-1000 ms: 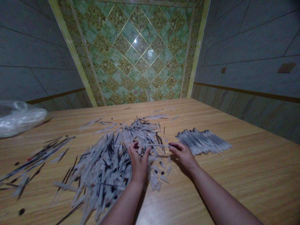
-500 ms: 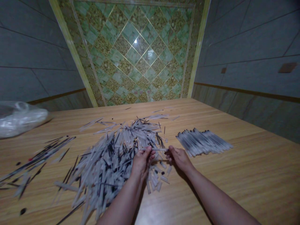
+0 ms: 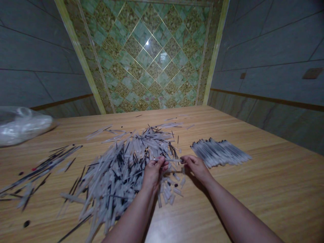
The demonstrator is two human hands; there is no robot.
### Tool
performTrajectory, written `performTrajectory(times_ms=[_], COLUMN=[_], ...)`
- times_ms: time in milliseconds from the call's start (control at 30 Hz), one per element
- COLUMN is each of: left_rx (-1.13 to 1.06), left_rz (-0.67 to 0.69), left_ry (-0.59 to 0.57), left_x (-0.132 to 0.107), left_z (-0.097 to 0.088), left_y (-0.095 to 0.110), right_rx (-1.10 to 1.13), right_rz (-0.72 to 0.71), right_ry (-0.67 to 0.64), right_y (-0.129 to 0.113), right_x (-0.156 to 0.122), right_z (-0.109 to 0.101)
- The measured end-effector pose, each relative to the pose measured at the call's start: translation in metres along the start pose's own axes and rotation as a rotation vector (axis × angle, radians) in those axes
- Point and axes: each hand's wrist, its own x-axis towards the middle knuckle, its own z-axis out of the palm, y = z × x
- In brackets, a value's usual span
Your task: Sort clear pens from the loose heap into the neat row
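Note:
My left hand [image 3: 153,172] and my right hand [image 3: 195,166] hold a clear pen barrel [image 3: 171,160] between them, level above the wooden table [image 3: 253,189]. Each hand pinches one end of it. They hover at the right edge of a big loose heap of clear pen barrels and black refills [image 3: 118,172]. Several small caps [image 3: 170,193] lie just below my hands. To the right lies a neat stack of assembled pens [image 3: 220,152], close to my right hand.
A scatter of black refills and barrels [image 3: 37,168] lies at the left of the table. A clear plastic bag [image 3: 20,125] sits at the far left edge. Tiled walls close in behind and to the right of the table.
My left hand has left the heap and pinched the barrel's left end. Both hands hold the barrel nearly still over the last half second.

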Motion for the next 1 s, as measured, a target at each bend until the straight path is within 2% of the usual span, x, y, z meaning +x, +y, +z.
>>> performTrajectory(times_ms=[167,267,367,500,667,1000], left_rx=[0.03,0.059,0.07,0.085,0.086,0.106], left_rz=[0.01,0.025,0.021,0.008,0.019,0.06], left_ry=[-0.008,-0.039,-0.036,-0.016,-0.026,-0.119], left_x=[-0.0007,-0.0008,-0.0006,0.0,0.0006,-0.0032], left_z=[-0.0007,-0.0017,-0.0021,-0.0016,-0.0015,-0.0017], left_y=[0.0,-0.0013,-0.0012,0.0005,-0.0001,0.0014], right_rx=[0.034,-0.034,-0.001,0.026,-0.063,-0.091], right_rz=[-0.015,0.026,0.059,-0.014,-0.011,-0.049], right_ry=[-0.028,-0.018,-0.022,-0.028,-0.056,-0.073], right_y=[0.0,0.0008,0.0011,0.0005,0.002,-0.0027], right_x=[-0.0004,-0.0008,0.0001,0.0011,0.0001,-0.0022], right_z=[0.0022,0.0022,0.0001,-0.0019,-0.0024,-0.0051])
